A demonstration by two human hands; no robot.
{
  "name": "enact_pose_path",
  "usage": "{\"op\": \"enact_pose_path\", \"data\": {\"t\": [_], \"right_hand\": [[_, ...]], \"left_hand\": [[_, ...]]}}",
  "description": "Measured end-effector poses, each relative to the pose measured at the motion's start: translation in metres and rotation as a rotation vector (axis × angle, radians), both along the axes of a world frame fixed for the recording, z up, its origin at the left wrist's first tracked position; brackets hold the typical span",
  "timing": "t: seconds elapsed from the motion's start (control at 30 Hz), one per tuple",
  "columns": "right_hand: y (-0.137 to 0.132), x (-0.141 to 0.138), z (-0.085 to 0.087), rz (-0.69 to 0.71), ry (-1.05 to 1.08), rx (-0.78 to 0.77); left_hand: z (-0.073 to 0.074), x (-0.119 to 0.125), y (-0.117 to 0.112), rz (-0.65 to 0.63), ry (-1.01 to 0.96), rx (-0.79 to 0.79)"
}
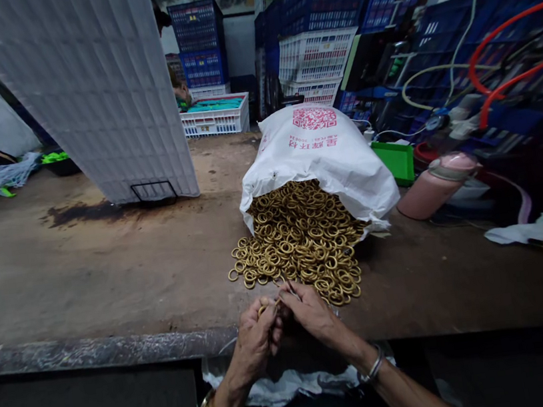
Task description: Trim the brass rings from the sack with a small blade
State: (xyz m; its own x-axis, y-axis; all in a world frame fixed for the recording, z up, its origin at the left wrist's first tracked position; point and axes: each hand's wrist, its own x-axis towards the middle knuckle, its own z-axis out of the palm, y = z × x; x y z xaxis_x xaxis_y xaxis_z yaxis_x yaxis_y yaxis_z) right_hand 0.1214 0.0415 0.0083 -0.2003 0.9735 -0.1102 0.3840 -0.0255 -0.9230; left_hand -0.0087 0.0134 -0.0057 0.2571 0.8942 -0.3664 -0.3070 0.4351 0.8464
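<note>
A heap of gold-coloured rings [301, 239] spills onto the table from the mouth of a white woven sack [314, 150]. My left hand [257, 337] is closed at the table's front edge, just short of the heap, with a gold ring [262, 310] pinched between thumb and fingers. Close beside it on the right, my right hand [311, 309] is closed too, its fingertips meeting near the left hand's. A thin dark piece shows at the right fingertips, too small to name. Below both hands, white crumpled sheeting [297, 385] hangs under the edge.
A tall white ribbed panel [135, 94] stands on the wooden table [83, 270] at the left. Stacked blue crates [200, 38] and a white basket [216, 117] are behind. To the right lie a pink cylinder [435, 187], a green tray [394, 162] and red hoses [480, 73].
</note>
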Motion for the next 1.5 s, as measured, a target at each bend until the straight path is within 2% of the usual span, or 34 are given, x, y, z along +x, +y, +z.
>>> {"op": "enact_pose_path", "data": {"t": [0.13,0.37,0.5,0.6,0.7,0.8,0.87,0.93,1.07,1.2,1.33,1.5], "right_hand": [[-0.002,0.007,-0.007,-0.027,-0.206,0.136],[-0.018,0.011,-0.013,0.16,-0.61,0.276],[-0.02,0.01,-0.008,0.224,-0.721,0.276],[-0.019,0.008,-0.003,0.257,-0.812,0.241],[-0.018,0.006,-0.001,0.208,-0.891,0.231],[-0.014,0.007,-0.001,0.124,-0.94,0.206],[-0.01,0.009,-0.001,0.058,-0.954,0.215],[-0.005,0.01,-0.001,-0.015,-0.959,0.265],[0.006,0.009,0.0,-0.077,-1.025,0.306],[0.017,0.007,0.001,-0.062,-1.122,0.263],[0.023,0.005,-0.003,-0.058,-1.178,0.21],[0.026,0.007,-0.009,-0.053,-1.159,0.204]], "left_hand": [[0.002,0.001,0.001,0.04,0.036,-0.007],[-0.001,0.0,0.0,0.024,0.138,0.11],[-0.006,0.001,0.0,0.03,0.139,0.136],[-0.002,0.0,-0.003,0.043,0.117,0.115],[0.007,-0.005,-0.013,-0.014,0.101,0.052],[0.013,-0.01,-0.034,-0.14,0.017,-0.036],[0.009,-0.013,-0.047,-0.193,-0.069,-0.149],[-0.001,-0.015,-0.055,-0.252,-0.078,-0.328],[-0.031,-0.019,-0.056,-0.027,-0.217,-0.718],[-0.052,-0.017,-0.05,0.171,-0.35,-0.885],[-0.06,-0.009,-0.047,0.325,-0.392,-0.917],[-0.065,-0.005,-0.046,0.35,-0.354,-0.831]]}}
